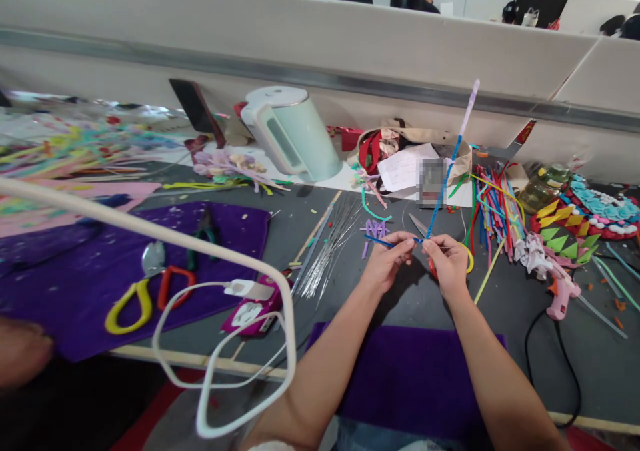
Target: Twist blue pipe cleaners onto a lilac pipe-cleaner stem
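Observation:
Over the grey table, my left hand (391, 262) pinches a dark blue fuzzy stem whose free end sticks out to the left. My right hand (449, 262) is closed beside it, fingers pinching the base of a long stem (453, 164) that rises up and to the right, blue below and pale lilac at the tip. The two blue pieces meet between my fingertips. Small purple pieces (374, 228) lie just behind my left hand. Scissors (469, 258) with red and yellow handles are partly hidden behind my right hand.
A kettle (310, 134), a bag (463, 154) and coloured stems (500, 211) stand or lie behind. Metal wires (333, 251) are left, a pink glue gun (564, 294) right. A white cable (225, 238) crosses the left foreground; another person's hand (23, 352) shows far left.

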Demonstrator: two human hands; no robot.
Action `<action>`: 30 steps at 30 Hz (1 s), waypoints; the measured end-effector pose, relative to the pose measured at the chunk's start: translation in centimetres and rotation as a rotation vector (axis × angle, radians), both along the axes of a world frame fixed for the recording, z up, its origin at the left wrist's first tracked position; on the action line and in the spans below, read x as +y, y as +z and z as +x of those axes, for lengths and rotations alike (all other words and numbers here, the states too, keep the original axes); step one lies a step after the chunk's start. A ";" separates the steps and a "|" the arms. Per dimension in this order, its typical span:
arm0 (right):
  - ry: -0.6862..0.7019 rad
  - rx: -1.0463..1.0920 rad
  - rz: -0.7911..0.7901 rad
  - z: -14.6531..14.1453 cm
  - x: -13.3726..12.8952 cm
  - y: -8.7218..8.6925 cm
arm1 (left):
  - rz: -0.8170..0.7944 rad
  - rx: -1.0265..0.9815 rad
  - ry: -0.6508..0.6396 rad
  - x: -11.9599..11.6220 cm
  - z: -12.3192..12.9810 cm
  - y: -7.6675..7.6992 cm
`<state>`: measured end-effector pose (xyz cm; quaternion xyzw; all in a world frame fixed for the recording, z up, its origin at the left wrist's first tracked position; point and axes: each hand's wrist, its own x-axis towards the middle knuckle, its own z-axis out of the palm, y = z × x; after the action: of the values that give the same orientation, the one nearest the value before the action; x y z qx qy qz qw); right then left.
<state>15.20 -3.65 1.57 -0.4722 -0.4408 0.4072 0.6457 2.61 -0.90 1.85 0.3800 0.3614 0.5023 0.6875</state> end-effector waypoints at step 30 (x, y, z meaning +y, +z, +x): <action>-0.099 -0.384 0.211 -0.2 -0.8 0.4 | -0.127 -0.072 0.003 0.0 0.4 -0.7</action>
<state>15.05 -4.48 1.93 -0.4920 -0.5722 0.2294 0.6147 3.06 -0.88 1.14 0.3169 0.3682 0.4928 0.7219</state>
